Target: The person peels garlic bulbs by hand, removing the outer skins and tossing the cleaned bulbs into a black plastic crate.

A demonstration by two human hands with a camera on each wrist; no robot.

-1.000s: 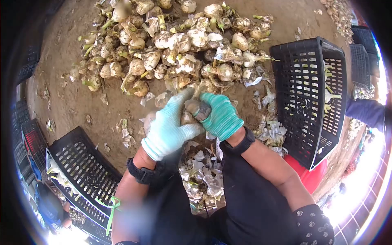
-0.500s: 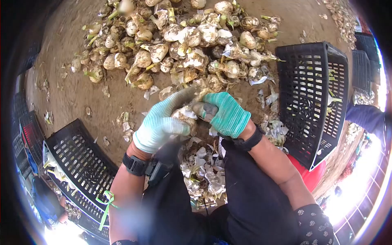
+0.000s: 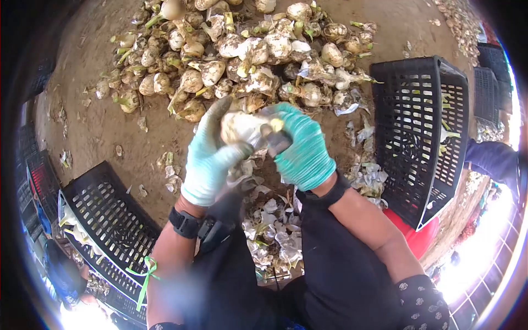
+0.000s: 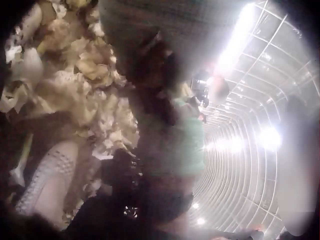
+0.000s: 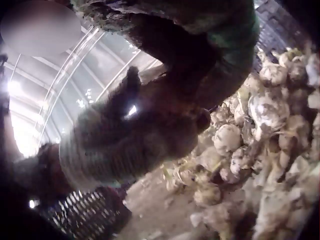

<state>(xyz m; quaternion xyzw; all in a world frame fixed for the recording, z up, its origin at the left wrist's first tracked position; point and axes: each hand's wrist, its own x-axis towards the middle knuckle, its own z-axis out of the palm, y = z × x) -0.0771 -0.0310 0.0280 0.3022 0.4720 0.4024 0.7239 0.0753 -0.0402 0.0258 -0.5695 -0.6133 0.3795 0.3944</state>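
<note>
A whitish garlic bulb [image 3: 235,127], blurred by motion, is between the two gloved hands, above the ground in front of the knees. My left hand [image 3: 204,157], in a pale green-white glove, grips it with the thumb below and fingers at its far side. My right hand [image 3: 303,147], in a darker green glove, pinches the bulb's right end, where a yellowish bit shows by the thumb. A dark pad [image 3: 279,143] sits at the right thumb. Both wrist views are dark, the bulb mostly hidden; the left hand's glove [image 5: 110,150] shows opposite the right hand in the right wrist view.
Beyond the hands lies a big heap of garlic bulbs [image 3: 214,71]. Black slotted crates stand at the right [image 3: 404,126] and the left [image 3: 110,214]. Papery peelings [image 3: 272,231] lie between the knees. A red object [image 3: 410,234] shows under the right crate.
The hands first moved slightly apart, then rose a little toward the heap. The bulb, mostly covered before, now shows more of its white side. The head view has shifted slightly.
</note>
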